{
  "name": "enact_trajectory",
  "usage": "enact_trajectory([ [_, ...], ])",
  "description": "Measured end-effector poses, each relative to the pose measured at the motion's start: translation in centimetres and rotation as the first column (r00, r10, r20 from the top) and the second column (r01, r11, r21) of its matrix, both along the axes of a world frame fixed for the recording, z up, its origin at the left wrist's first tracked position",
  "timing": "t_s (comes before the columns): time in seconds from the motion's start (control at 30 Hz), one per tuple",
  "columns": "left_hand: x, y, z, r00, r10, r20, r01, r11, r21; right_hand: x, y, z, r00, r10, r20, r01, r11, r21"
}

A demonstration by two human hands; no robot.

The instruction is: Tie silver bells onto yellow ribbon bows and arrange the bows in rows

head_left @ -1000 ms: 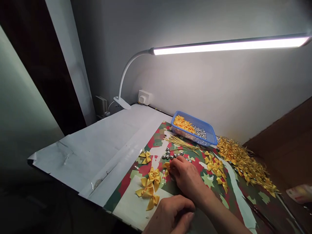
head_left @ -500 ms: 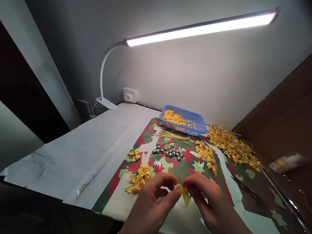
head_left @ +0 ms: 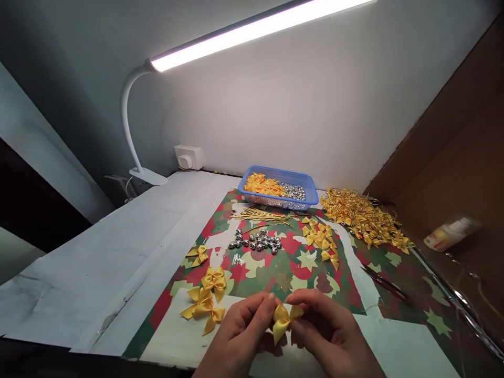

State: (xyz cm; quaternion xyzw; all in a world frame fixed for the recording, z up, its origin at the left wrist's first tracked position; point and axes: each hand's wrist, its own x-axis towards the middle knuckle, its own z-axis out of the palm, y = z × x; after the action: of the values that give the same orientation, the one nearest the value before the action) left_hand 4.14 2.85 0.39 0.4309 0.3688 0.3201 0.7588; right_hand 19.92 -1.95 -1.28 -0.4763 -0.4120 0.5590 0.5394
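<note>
Between my two hands, near the table's front edge, is a yellow satin ribbon bow (head_left: 282, 321). My left hand (head_left: 247, 326) pinches it from the left, thumb and fingers pressed together. On the other side my right hand (head_left: 328, 329) grips the bow's right part between thumb and fingers. To the left lie several more yellow bows (head_left: 214, 281) on the patterned sheet. Small silver bells (head_left: 265, 241) are scattered farther back, with thin gold cords (head_left: 258, 214) behind them. A second group of small bows (head_left: 319, 237) lies to the right of the bells.
A blue basket (head_left: 311, 202) holds orange-yellow ribbon pieces and silver beads. Beside it is a heap of corded gold bows (head_left: 362, 215). A dark pointed tool (head_left: 386, 284) and a white bottle (head_left: 447, 236) are on the right. A lamp (head_left: 126, 113) arches over the back left.
My view has turned a little, so the table things appear farther left. The bow between my fingers has changed angle and now shows more of its loops. Both hands keep hold of it.
</note>
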Motion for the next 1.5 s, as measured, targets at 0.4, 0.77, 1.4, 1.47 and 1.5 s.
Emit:
enact_trajectory([
  [0.4, -2.4, 1.2, 0.0, 0.901, -0.098, -0.424, 0.325, 0.798, 0.507, 1.4, -0.3, 0.4, 0.864, 0.163, 0.476, -0.211, 0.976, 0.051],
  [0.77, -2.6, 1.1, -0.9, 0.795, -0.064, -0.603, 0.504, 0.623, 0.598, 1.2, 0.2, 0.6, 0.646, 0.219, 0.732, -0.343, 0.939, 0.022],
  [1.4, -2.3, 0.9, -0.1, 0.779, -0.157, -0.607, 0.501, 0.738, 0.453, 1.3, 0.2, 0.5, 0.711, 0.257, 0.655, -0.310, 0.950, -0.036],
  [1.47, -2.5, 0.9, 0.1, 0.795, -0.193, -0.575, 0.484, 0.773, 0.411, 1.3, 0.2, 0.4, 0.727, 0.243, 0.642, -0.323, 0.946, 0.007],
  [1.5, -2.6, 0.9, 0.1, 0.810, -0.207, -0.549, 0.469, 0.791, 0.393, 1.4, 0.2, 0.4, 0.734, 0.237, 0.637, -0.330, 0.943, 0.029],
])
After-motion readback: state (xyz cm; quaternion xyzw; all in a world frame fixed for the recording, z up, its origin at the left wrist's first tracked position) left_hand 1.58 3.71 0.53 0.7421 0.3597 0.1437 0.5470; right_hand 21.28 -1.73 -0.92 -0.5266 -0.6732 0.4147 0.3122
